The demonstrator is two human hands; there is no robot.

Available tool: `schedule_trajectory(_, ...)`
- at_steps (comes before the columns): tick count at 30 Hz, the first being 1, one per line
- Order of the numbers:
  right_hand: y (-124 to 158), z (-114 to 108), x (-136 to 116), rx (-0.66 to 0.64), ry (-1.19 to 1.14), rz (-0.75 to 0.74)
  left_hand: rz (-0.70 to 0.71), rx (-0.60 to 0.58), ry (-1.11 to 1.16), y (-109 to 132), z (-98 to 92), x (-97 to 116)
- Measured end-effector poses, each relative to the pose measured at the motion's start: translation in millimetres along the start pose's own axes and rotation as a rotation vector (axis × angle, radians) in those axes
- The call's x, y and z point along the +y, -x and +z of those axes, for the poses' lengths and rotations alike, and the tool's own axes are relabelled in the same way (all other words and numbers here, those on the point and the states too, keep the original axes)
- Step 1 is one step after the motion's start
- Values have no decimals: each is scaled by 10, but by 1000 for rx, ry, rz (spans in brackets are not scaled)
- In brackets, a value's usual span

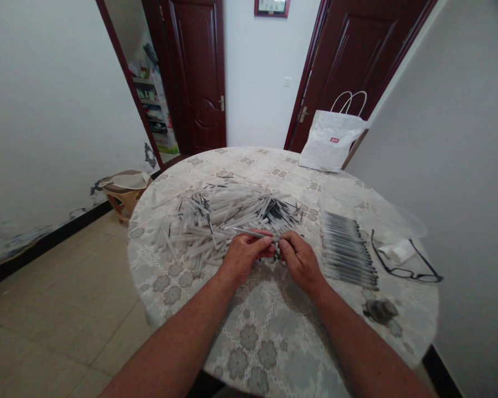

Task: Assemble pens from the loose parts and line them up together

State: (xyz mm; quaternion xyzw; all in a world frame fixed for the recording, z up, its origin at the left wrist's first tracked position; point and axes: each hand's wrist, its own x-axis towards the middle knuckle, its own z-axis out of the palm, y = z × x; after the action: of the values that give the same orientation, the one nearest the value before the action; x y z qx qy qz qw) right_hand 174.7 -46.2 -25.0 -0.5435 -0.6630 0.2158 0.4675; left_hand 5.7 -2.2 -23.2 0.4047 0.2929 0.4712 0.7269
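Note:
Over the front of a heaped pile of whitish pen barrels [209, 243], both my hands meet on one slim, clear pen [243, 229]. My left hand [247, 251] is closed around its shaft, which points to the upper left. The fingertips of my right hand [301, 257] pinch its near end; what they cover there is hidden. Dark thin parts, apparently pen refills [276, 209], lie at the pile's right side. To the right of my right hand, a neat row of pens [348, 249] with dark ends lies side by side.
A round table [249, 334] with a flowered cloth bears everything. Black-framed glasses [406, 273] and a crumpled white tissue [397, 252] lie at the right, with a dark small object [380, 311] nearer. A white paper bag [332, 138] stands at the back; a stool [126, 190] is left.

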Motion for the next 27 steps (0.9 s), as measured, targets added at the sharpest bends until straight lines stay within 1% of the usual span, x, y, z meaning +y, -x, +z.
schedule_trajectory(2, -9, -3, -13, -38, -19, 9, -11, -5, -7, 6, 11, 9)
schedule_trajectory(4, -9, -2, -15, -44, -56, 25, -13, 5, -11, 14, 25, 24)
schedule_trajectory(7, 1, -5, -17, 3, -82, 23, -2, 34, -8, 21, 40, 45)
schedule_trajectory(10, 5, -16, -38, 37, -26, -16, 11, 39, -6, 18, 37, 51)
schedule_trajectory(13, 4, -21, -53, 6, 28, -37, 6, 20, -18, 10, 25, 43)
schedule_trajectory(16, 7, -15, -44, -36, -12, -12, 0, 17, -26, 6, 20, 40)
schedule_trajectory(19, 10, -18, -33, -34, -44, 1, -1, 16, -47, 5, 19, 40)
schedule_trajectory(22, 4, -32, -35, -25, -16, -14, 6, 5, -81, 1, 8, 31)
schedule_trajectory(27, 0, -28, -17, -71, -48, -17, 10, -10, -103, -13, -16, 6)
